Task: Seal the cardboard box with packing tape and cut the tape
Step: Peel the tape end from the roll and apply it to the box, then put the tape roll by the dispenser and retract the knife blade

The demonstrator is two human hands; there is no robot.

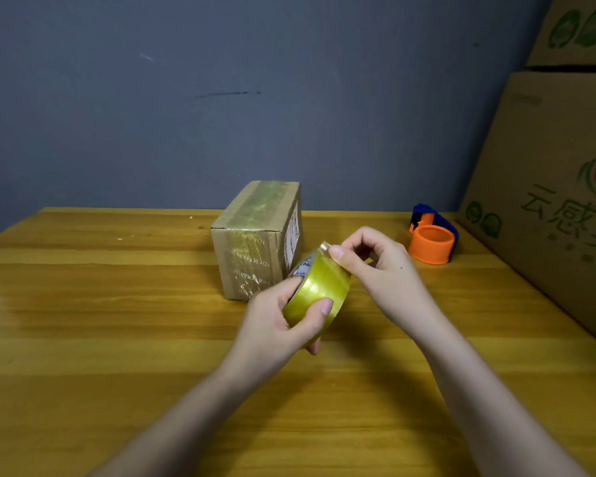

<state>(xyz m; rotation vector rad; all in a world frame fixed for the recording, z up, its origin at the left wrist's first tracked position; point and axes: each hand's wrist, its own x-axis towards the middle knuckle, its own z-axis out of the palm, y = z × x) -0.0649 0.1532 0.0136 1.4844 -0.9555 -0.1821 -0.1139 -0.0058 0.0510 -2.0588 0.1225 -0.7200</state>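
Your left hand (283, 316) is wrapped around the lower part of the roll of packing tape (319, 287), thumb across the glossy yellow face and fingers curled behind. That looks like a steadying hold, keeping the roll off the tabletop (117, 304) while the other hand works on it. Blue print shows on the roll's side label, but you cannot read it from here.

Just beyond that hand, up and to its left, stands the cardboard box (258, 239), resting on the tabletop. Old yellowish tape already runs along its top and down the near face. A white label sits on its right side, and the print on it and under the tape is too blurred to read.

Your right hand (375, 266) is pinched at the top edge of the roll, thumb and fingertips nearly closed. It seems to be picking for the loose end.

Beyond that hand to the right rests an orange and blue tape dispenser (430, 239), untouched. Further right, large cartons (547, 187) carry green Chinese characters, apparently 云感, with fruit logos.
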